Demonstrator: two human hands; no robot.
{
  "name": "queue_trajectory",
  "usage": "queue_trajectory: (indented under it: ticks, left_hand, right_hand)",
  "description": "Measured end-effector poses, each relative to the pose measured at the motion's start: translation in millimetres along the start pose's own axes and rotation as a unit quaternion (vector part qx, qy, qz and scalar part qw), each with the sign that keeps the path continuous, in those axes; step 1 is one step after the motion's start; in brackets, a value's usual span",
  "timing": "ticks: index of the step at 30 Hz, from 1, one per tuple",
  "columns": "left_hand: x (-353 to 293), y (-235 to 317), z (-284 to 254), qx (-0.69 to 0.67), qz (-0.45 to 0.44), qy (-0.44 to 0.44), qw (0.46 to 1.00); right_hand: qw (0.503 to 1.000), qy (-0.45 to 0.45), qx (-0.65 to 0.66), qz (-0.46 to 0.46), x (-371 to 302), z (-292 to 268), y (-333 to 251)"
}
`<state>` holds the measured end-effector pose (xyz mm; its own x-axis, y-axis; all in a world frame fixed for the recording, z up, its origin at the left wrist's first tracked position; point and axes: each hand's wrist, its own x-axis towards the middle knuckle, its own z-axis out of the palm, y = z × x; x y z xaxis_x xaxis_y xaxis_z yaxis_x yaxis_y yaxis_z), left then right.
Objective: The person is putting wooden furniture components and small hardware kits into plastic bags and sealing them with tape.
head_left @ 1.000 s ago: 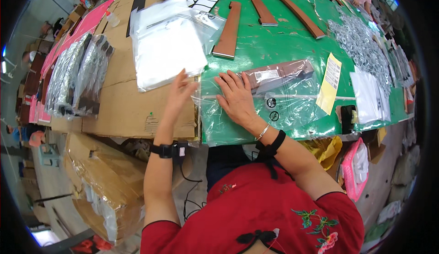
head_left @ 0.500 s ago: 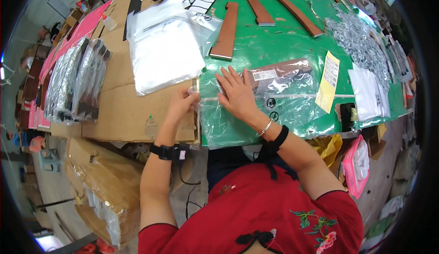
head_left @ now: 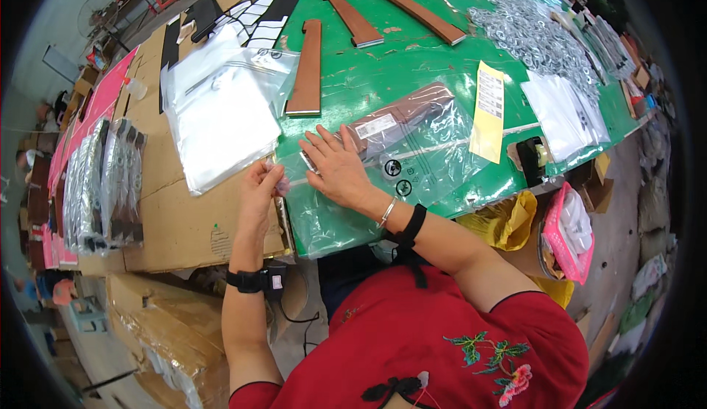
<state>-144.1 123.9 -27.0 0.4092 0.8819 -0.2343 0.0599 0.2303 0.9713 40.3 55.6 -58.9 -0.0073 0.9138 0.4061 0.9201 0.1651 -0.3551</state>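
A clear plastic bag (head_left: 449, 151) lies flat on the green tabletop, with a brown bar-shaped piece (head_left: 423, 103) inside. A white label (head_left: 375, 126) sits over the brown piece. My right hand (head_left: 339, 169) rests palm down on the bag, fingers spread across the left end of the piece. At the bag's left edge, my left hand (head_left: 261, 188) is closed, thumb against fingers, pinching the plastic there. Three bare brown pieces lie beyond: one upright-looking piece (head_left: 305, 70), a middle piece (head_left: 352, 20) and a slanting piece (head_left: 420, 15).
Left, a stack of clear bags (head_left: 221, 121) lies on cardboard (head_left: 162, 210), near wrapped bundles (head_left: 103, 188). Right are a yellow label sheet (head_left: 487, 110), white packets (head_left: 563, 118) and a heap of metal hardware (head_left: 537, 37). A pink basket (head_left: 560, 232) stands below the table edge.
The view has swung, so the table's things sit farther left in the picture. Both hands keep nearly the same hold on the bag.
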Motion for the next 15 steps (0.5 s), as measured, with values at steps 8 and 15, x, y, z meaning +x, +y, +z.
queue_trajectory:
  ticks: [8, 15]
  left_hand:
    - [19.5, 13.4, 22.5, 0.012, 0.023, -0.034, 0.999]
    - [22.3, 26.3, 33.4, 0.038, -0.001, -0.047, 0.998]
  right_hand:
    - [0.981, -0.017, 0.193, 0.002, 7.0, -3.6, 19.2]
    - [0.998, -0.005, 0.023, -0.052, -14.2, -44.6, 72.0]
